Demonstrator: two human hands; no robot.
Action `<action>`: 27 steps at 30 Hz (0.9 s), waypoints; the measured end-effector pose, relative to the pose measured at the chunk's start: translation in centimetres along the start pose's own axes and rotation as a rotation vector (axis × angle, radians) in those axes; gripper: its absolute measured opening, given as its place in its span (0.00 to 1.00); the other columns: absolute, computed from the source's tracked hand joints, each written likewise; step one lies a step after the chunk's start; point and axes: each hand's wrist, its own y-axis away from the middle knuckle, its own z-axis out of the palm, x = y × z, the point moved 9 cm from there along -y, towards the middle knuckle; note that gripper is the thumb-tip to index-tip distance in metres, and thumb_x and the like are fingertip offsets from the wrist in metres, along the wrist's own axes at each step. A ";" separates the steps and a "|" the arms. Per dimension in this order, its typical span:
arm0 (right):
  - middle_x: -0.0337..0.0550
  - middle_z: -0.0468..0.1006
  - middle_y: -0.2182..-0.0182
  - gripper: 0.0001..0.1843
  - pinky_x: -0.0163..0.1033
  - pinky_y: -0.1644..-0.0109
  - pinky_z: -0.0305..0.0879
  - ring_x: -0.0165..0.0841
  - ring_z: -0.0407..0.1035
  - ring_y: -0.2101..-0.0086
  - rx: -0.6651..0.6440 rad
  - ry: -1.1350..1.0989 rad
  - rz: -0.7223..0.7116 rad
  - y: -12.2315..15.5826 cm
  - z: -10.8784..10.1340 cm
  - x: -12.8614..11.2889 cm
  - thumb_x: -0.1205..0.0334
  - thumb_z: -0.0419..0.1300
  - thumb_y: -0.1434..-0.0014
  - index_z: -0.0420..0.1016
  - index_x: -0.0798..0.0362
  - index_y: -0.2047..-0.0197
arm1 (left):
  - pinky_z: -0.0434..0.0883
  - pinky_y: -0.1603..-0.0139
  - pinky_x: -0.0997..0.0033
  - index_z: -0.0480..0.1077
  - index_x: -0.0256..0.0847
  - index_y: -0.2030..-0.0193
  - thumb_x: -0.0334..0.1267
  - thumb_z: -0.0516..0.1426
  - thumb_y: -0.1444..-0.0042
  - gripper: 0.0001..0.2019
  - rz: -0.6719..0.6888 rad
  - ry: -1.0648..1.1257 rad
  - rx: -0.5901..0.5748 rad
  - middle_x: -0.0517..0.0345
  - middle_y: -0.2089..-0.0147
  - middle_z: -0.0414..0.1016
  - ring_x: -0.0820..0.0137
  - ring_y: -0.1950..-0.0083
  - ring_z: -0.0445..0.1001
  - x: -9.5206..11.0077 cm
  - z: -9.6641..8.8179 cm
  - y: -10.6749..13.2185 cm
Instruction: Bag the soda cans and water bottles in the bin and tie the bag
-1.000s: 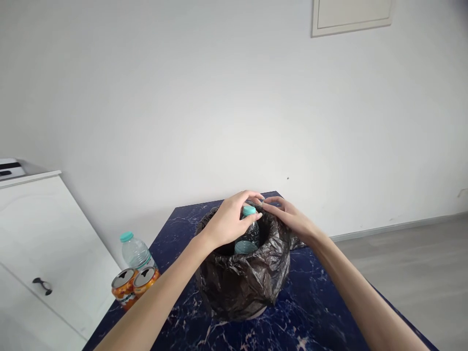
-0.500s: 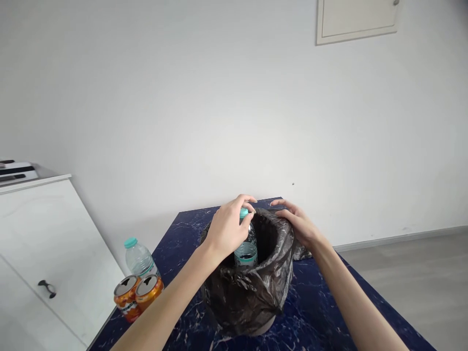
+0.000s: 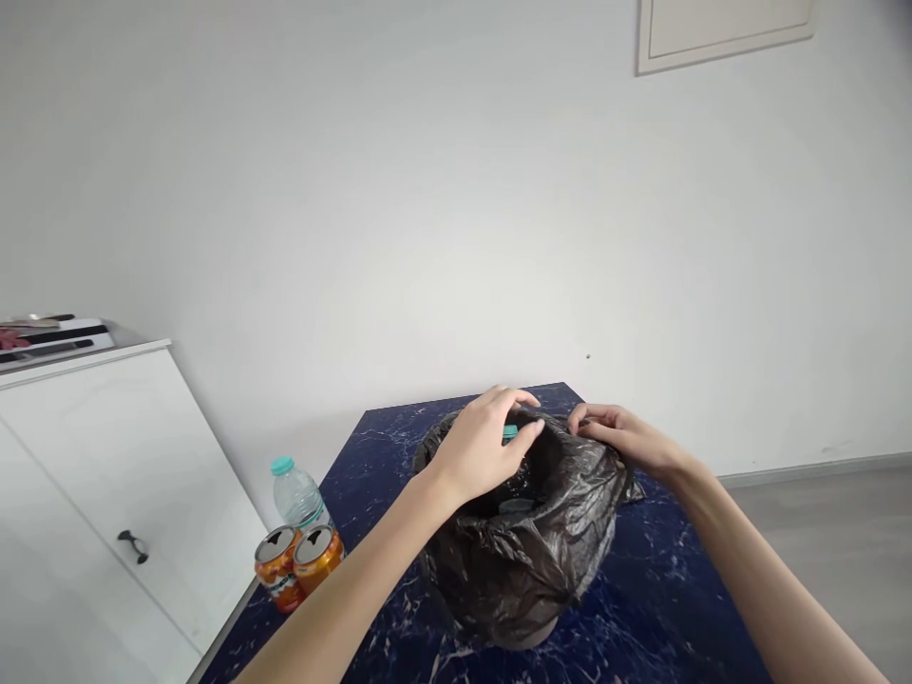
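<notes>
A black plastic bag (image 3: 520,575) lines a small bin on the table, its edge folded down over the rim. Inside stands a clear plastic bottle with a teal cap (image 3: 509,432), sunk mostly out of sight. Over the opening is my left hand (image 3: 484,442), thumb and fingers apart around the cap area; I see no grip on the bottle. At the far right rim, the fingers of my right hand (image 3: 627,439) are closed on the bag's edge. Two orange drink cans (image 3: 277,575) and another teal-capped bottle (image 3: 297,496) stand together at the table's left edge.
The blue marbled table (image 3: 399,437) reaches to the pale wall (image 3: 427,237). A white cabinet (image 3: 106,456) stands at the left with a black-and-white item (image 3: 64,337) on top. Grey floor (image 3: 841,532) shows at the right.
The bottle has dropped lower into the lined bin, and my left hand has its fingers wider apart. My right hand has closed on the bag's edge. The view has shifted slightly left.
</notes>
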 end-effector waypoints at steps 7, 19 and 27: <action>0.40 0.79 0.69 0.16 0.38 0.68 0.68 0.33 0.69 0.71 -0.104 0.117 0.037 0.2 1.5 -0.1 0.46 0.69 0.44 0.81 0.50 0.62 | 0.77 0.38 0.57 0.77 0.45 0.49 0.42 0.59 0.28 0.08 -0.075 0.054 0.240 0.53 0.45 0.84 0.62 0.42 0.80 0.2 -5.2 3.0; 0.40 0.81 0.69 0.15 0.42 0.64 0.73 0.38 0.74 0.68 -0.056 0.329 0.045 0.7 1.4 0.7 0.45 0.66 0.42 0.82 0.48 0.61 | 0.71 0.33 0.51 0.71 0.46 0.48 0.53 0.56 0.32 0.15 -0.509 -0.422 0.819 0.49 0.43 0.78 0.53 0.37 0.75 -9.8 -14.9 20.9; 0.51 0.86 0.58 0.23 0.45 0.61 0.77 0.48 0.80 0.59 -0.114 0.443 0.088 1.6 0.1 0.7 0.35 0.63 0.38 0.84 0.44 0.52 | 0.63 0.28 0.39 0.66 0.38 0.42 0.53 0.57 0.42 0.27 -0.737 -0.625 0.649 0.34 0.37 0.74 0.42 0.30 0.69 -20.4 -18.8 22.2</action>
